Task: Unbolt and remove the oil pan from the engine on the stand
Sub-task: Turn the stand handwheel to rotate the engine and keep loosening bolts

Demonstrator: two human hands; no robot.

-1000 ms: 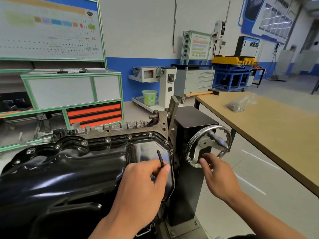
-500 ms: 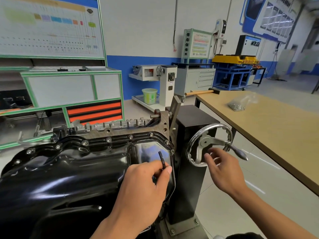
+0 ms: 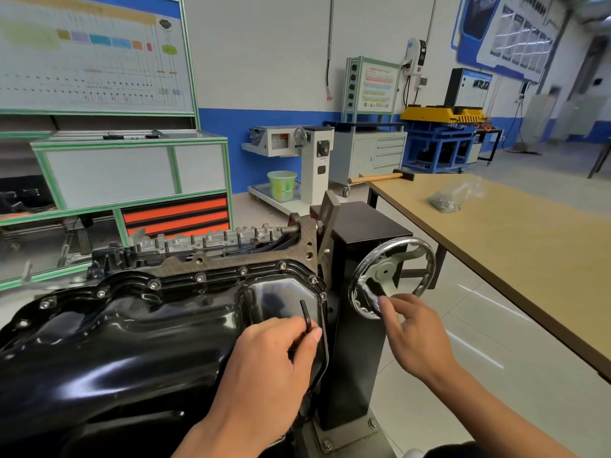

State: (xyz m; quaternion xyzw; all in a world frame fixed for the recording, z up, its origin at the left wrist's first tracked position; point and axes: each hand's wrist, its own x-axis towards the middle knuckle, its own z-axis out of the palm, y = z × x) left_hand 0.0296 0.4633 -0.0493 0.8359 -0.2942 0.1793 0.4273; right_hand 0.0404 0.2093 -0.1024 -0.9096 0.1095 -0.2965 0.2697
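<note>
Head view: the left grip (image 3: pixel 274 361) is closed on a black hex key (image 3: pixel 305 315), pinched between thumb and fingers with its short arm standing up at 12 o'clock from the knuckles; this grip hovers over the right end of the oil pan (image 3: pixel 132 342), at 6 o'clock in the frame. The right grip (image 3: pixel 420 338) is open, its fingers only slightly bent and its fingertips (image 3: pixel 382 302) touching the lower rim of the chrome handwheel (image 3: pixel 391 276), at about 7 o'clock on the wheel. The wheel is on the black stand column (image 3: pixel 360 342), just beside the pan's right end. The oil pan is glossy black and faces up; it sits on the engine (image 3: pixel 211 242) with flange bolts (image 3: pixel 200 278) visible along its far edge and round its corners; it fills the frame from 6 to 9 o'clock. At 3 o'clock runs a wooden surface (image 3: pixel 529 252); on it lie a clear bag of small metal parts (image 3: pixel 453 196) and, at its far corner toward 1 o'clock, a hammer (image 3: pixel 380 177) with a wooden handle. At 12 o'clock a green bucket (image 3: pixel 282 185) stands on a white cart; at 10 o'clock is a green-framed cabinet (image 3: pixel 132 173) with orange drawers.
</note>
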